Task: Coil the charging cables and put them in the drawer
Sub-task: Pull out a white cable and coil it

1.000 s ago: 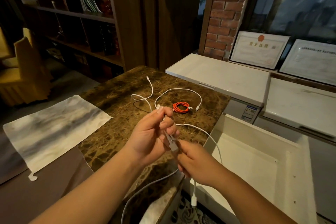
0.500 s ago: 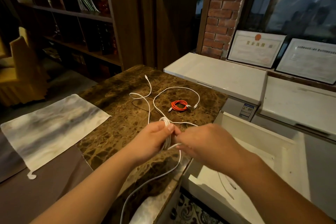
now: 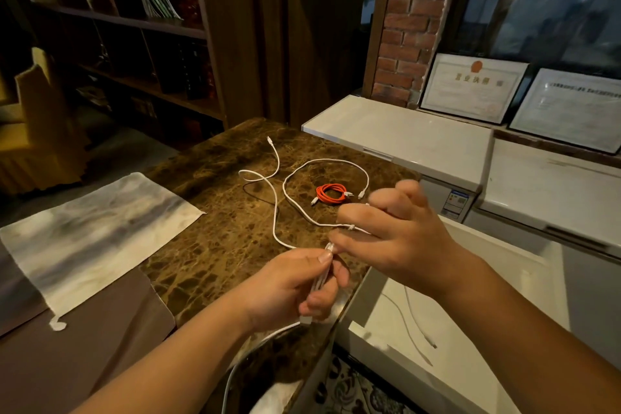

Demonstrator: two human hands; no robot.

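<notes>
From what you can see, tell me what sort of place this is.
Probably a small shop or eatery counter, not a home: framed certificates that look like business licences lean by the window, white chest freezers sit beside the marble counter, and a brick pillar stands behind.

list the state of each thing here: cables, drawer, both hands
white cable: partly coiled, a bundle of loops in the left hand, the rest trailing loose over the table
orange cable: coiled, lying on the table
drawer: open, a white cable end hanging into it
left hand: grips the bundle of loops
right hand: fingers curled by the cable, blurred, grip unclear
</notes>
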